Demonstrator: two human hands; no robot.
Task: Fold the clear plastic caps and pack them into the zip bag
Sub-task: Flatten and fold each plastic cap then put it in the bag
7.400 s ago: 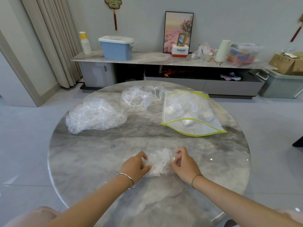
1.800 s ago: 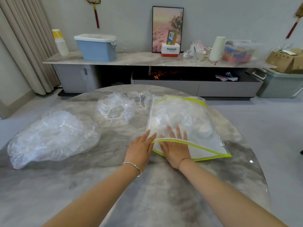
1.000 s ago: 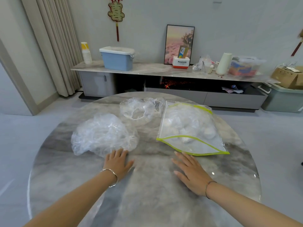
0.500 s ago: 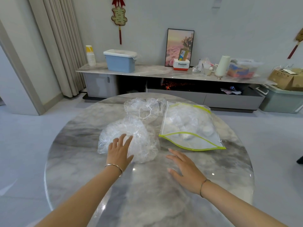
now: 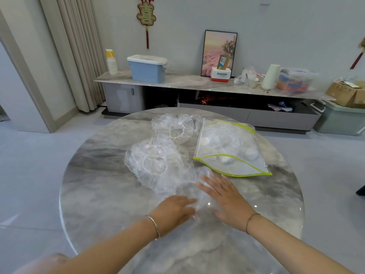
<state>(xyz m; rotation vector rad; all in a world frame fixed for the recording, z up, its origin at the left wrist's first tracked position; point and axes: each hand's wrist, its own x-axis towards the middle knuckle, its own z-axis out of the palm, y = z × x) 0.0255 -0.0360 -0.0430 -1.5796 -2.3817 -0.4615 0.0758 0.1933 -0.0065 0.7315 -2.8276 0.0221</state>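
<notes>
Marble, grey and glossy, forms the round counter [image 5: 110, 194], which stands on a pale tiled floor [image 5: 29, 171]. Behind it a long low sideboard [image 5: 187, 83] runs along the wall. It carries a stack of paper cups [image 5: 111, 62], a blue bin [image 5: 147, 70] with a white lid, a framed picture [image 5: 219, 52] leaning on the wall, a white roll [image 5: 270, 77] and other clutter. A beige curtain [image 5: 79, 56] hangs at the left, a red and gold ornament [image 5: 146, 16] hangs on the wall, and a cardboard box [image 5: 343, 93] sits at the far right.

On the counter a clear plastic cap [image 5: 156, 165] lies spread out near the middle, its elastic opening facing up. A second cap [image 5: 173, 128] lies just behind it. To the right of both, the zip bag [image 5: 237, 167] lies flat with its yellow-green mouth gaping toward the person, and folded caps [image 5: 225, 149] show through its side.

The left hand [image 5: 173, 210] lies low on the near edge of the spread cap. Its fingers are blurred but look extended and point to the right. The right hand [image 5: 227, 200] is flat with its fingers fanned apart, and the fingertips rest on the cap's thin near edge, just in front of the bag's mouth. Neither hand pinches or lifts anything.
</notes>
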